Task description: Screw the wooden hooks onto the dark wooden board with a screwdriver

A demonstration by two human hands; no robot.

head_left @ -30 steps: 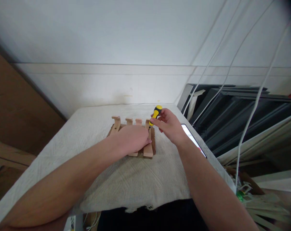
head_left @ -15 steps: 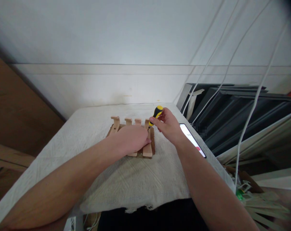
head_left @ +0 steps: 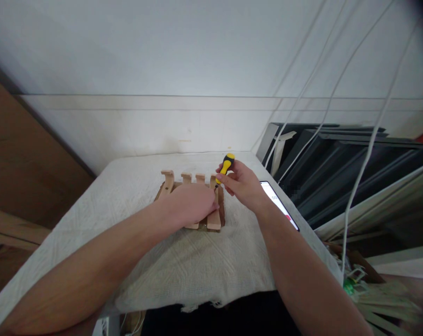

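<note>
A small wooden rack [head_left: 214, 221] with several curved pegs lies on the cloth-covered table. Across its middle rests my left hand [head_left: 197, 201], its fingers closed around the rightmost wooden peg [head_left: 214, 215]; part of the rack is hidden beneath it. My right hand [head_left: 241, 183] pinches a yellow and black screwdriver [head_left: 225, 167] between thumb and fingers. The screwdriver is tilted, with its tip pointing down at the rightmost peg, close to my left fingertips. A dark screw hole or screw head shows on the leftmost peg [head_left: 167, 186].
To the right of my right hand a phone [head_left: 279, 205] with a lit screen lies on the white cloth [head_left: 183, 266]. White cables [head_left: 369, 154] hang at the right, before dark stacked panels [head_left: 355, 163]. A wall [head_left: 144, 126] stands behind the table; a brown board [head_left: 29, 154] leans at left.
My right fingers have shifted slightly on the screwdriver, and its handle has moved a little to the left. My left hand stays on the rack.
</note>
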